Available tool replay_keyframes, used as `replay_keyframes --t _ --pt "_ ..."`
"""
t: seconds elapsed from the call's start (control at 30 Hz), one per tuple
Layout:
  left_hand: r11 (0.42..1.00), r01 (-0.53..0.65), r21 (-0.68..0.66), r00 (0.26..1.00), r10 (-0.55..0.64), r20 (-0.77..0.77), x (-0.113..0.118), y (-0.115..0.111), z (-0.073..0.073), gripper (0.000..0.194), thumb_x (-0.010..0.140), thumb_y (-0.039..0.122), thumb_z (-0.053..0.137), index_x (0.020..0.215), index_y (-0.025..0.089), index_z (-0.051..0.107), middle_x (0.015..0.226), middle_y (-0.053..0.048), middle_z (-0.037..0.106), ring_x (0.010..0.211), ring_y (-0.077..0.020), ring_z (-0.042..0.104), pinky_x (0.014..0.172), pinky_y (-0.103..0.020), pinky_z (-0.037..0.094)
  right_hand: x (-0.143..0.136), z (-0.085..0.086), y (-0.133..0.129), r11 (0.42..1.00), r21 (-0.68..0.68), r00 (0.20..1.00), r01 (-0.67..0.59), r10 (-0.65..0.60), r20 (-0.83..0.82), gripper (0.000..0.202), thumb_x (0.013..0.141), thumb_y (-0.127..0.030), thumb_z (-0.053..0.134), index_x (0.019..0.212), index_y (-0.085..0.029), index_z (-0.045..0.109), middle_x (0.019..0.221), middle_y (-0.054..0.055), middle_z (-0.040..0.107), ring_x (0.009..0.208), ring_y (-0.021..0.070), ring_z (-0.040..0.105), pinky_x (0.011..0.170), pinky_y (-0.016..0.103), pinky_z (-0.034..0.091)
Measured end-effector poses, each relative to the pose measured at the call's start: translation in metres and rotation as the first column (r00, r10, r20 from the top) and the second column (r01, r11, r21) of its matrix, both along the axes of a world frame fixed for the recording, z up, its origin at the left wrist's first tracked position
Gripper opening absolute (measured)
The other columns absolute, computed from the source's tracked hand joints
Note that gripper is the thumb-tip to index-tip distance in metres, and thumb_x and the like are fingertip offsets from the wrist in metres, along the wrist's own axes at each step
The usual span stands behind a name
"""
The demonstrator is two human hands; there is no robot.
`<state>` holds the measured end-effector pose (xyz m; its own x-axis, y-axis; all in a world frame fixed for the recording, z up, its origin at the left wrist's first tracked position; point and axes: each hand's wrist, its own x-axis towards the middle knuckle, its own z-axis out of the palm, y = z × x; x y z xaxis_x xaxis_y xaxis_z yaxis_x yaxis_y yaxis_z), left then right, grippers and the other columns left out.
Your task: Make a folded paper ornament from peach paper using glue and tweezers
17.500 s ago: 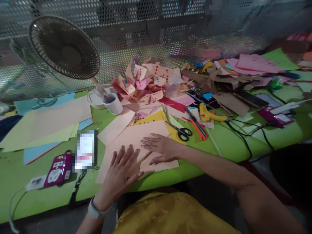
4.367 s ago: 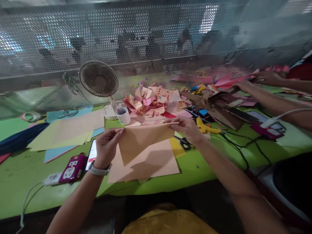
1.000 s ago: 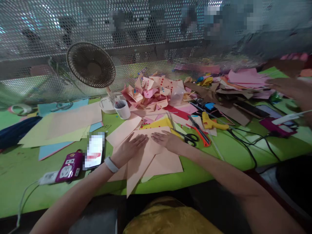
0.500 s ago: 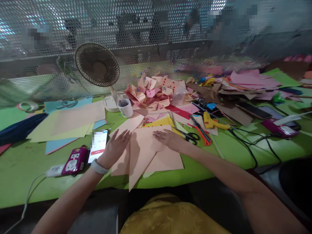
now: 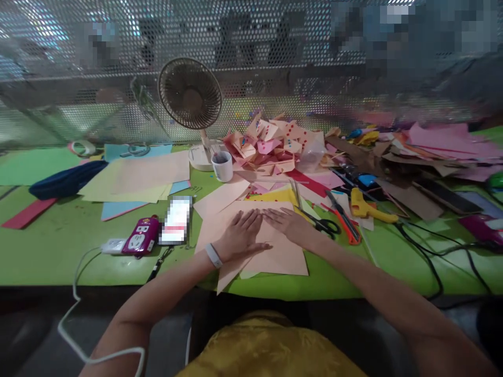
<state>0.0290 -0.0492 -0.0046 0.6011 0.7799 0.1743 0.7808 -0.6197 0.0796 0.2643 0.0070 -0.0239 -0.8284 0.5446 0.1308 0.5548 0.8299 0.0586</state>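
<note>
Flat on a sheet of peach paper [image 5: 285, 256] rests my left hand [image 5: 241, 235], its fingers stretched out and thumb pointing right. My right hand [image 5: 286, 224] lies flat on the same paper, and its fingertips meet those of the left. A folded, pointed part of the paper sticks out below my left hand toward the table edge; my hands hide part of its outline. Just right of my right hand are black-handled scissors [image 5: 328, 226] on yellow paper [image 5: 275, 195]. An orange utility knife [image 5: 348, 225] lies beyond them.
A yellow glue gun [image 5: 367, 207] with a black cord sits at the right. At the left lie a phone [image 5: 176, 220] and a purple power strip [image 5: 141, 236]. Behind stand a fan [image 5: 190, 97], a white cup [image 5: 222, 167] and a heap of paper scraps [image 5: 271, 144].
My left hand has slid right across the paper, from its left edge to beside my right hand. The right hand has stayed on the paper. The whole view has shifted.
</note>
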Motion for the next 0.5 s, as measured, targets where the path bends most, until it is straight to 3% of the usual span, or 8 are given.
replay_keyframes --t 0.33,0.4,0.5 --pt "1.0 0.023 -0.017 1.0 -0.023 0.004 -0.001 0.001 0.003 0.084 0.09 0.07 0.03 0.15 0.01 0.031 0.155 -0.018 0.031 0.146 -0.0296 0.025 0.118 -0.048 0.018 0.05 0.006 -0.006 0.992 0.068 0.993 0.109 -0.112 0.036 0.054 0.091 -0.001 0.033 0.141 -0.014 0.047 0.145 0.011 0.049 0.135 0.022 0.045 0.113 0.047 0.037" --pt "0.999 0.024 -0.035 1.0 -0.024 0.005 -0.001 0.001 0.005 0.085 0.09 0.07 0.029 0.149 0.009 0.033 0.156 -0.018 0.031 0.145 -0.0299 0.026 0.118 -0.048 0.018 0.052 0.012 -0.007 0.984 0.072 0.986 0.166 -0.166 -0.005 0.055 0.089 0.0 0.032 0.14 -0.012 0.048 0.142 0.013 0.051 0.134 0.0225 0.046 0.113 0.048 0.036" --pt "0.999 0.028 -0.046 0.999 -0.027 0.018 -0.001 0.002 0.007 0.085 0.09 0.071 0.029 0.149 0.01 0.031 0.156 -0.017 0.031 0.145 -0.0296 0.026 0.118 -0.048 0.018 0.032 0.024 -0.011 0.984 0.024 0.978 0.176 -0.172 -0.118 0.056 0.09 -0.002 0.03 0.144 -0.01 0.043 0.146 0.014 0.047 0.137 0.0205 0.043 0.115 0.045 0.035"
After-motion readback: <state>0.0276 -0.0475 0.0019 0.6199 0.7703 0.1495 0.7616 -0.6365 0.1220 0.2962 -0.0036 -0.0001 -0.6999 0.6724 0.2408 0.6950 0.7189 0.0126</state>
